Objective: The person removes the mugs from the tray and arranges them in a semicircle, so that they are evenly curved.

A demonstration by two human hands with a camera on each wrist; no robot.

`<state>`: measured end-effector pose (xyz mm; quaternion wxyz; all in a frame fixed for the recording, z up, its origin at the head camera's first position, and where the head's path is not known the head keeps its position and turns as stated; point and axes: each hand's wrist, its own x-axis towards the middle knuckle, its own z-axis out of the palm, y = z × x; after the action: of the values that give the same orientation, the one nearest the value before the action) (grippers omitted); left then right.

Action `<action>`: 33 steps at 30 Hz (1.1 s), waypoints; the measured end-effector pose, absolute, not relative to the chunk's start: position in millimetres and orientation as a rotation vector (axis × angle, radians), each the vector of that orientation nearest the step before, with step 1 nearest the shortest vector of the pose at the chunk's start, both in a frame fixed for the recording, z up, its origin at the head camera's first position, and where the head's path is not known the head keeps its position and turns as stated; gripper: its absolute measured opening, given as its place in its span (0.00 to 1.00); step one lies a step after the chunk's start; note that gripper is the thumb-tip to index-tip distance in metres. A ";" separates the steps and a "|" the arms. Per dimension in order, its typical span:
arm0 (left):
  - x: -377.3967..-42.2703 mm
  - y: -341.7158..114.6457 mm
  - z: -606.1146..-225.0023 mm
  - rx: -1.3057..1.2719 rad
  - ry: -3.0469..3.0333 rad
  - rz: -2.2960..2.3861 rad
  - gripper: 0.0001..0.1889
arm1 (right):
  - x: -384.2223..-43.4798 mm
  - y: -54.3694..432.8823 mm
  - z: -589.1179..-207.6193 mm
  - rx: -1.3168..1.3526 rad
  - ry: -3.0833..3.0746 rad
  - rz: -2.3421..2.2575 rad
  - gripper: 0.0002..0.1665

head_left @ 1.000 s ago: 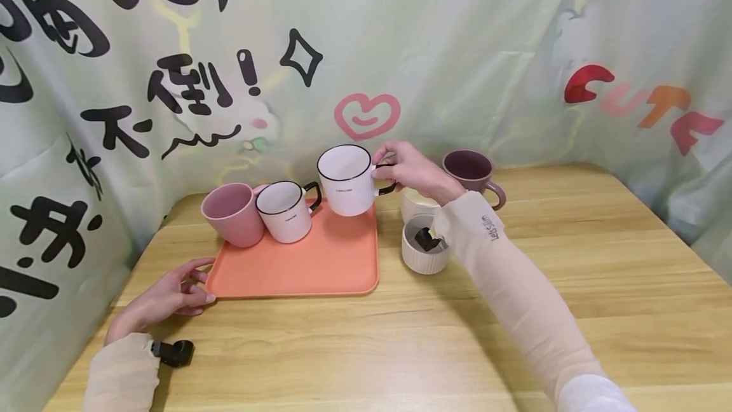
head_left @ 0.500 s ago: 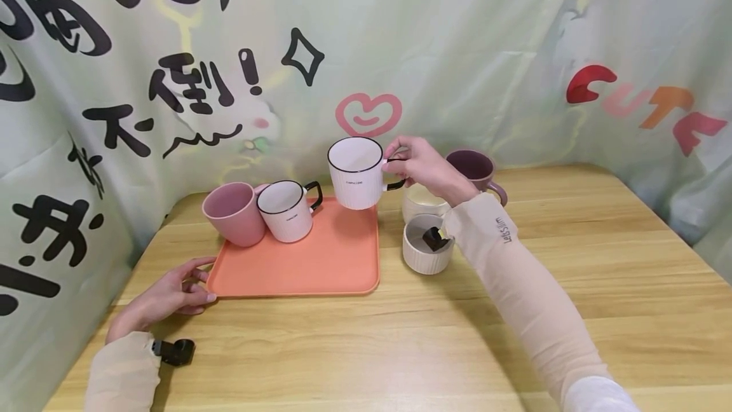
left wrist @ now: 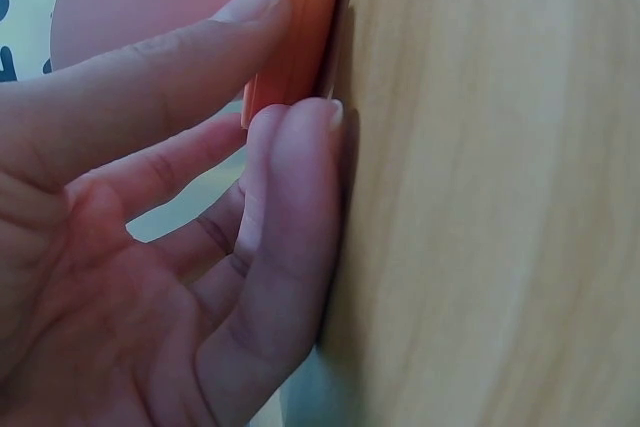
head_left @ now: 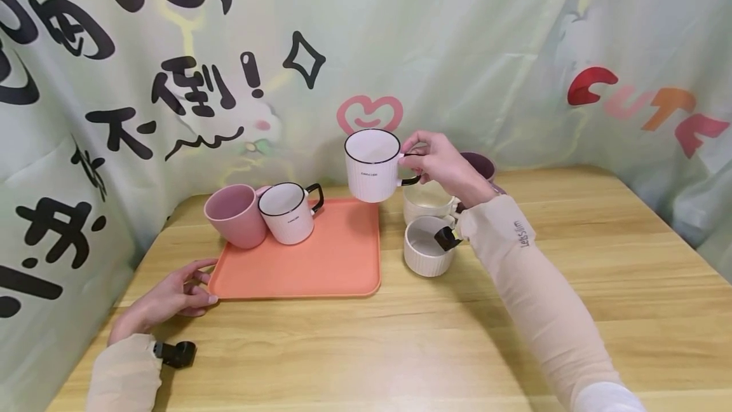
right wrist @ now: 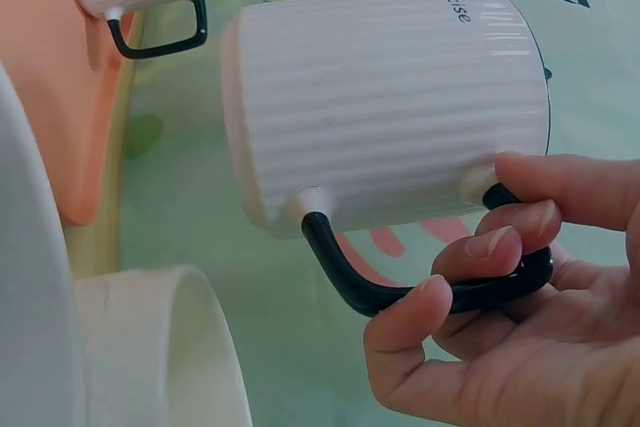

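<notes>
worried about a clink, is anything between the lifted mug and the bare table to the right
Yes: the cream mug and ribbed cup, right of the tray, and the purple mug partly behind the right hand.

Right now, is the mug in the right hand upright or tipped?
Upright: the head view shows the white mug with rim uppermost, the right hand gripping its black handle.

left sleeve (head_left: 126,370): beige | right sleeve (head_left: 537,291): beige, dark lettering (head_left: 523,234) | white upper cloth (head_left: 609,397) | black wrist cameras (head_left: 178,355)
</notes>
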<state>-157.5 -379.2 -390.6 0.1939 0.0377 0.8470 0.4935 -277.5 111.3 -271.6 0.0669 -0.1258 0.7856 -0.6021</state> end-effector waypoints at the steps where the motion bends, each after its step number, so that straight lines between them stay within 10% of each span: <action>1: -157.6 -379.2 -390.8 0.106 2.375 1.383 0.44 | -277.4 113.0 -271.1 -0.378 2.371 -1.818 0.10; 33: -161.8 -379.0 -392.0 0.082 2.383 1.333 0.45 | -264.0 174.6 -260.8 -0.254 2.487 -1.914 0.07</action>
<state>-161.8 -379.0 -392.0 0.2037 0.0295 0.8540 0.4777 -264.0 174.6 -260.8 -0.0034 -0.0806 0.7899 -0.6079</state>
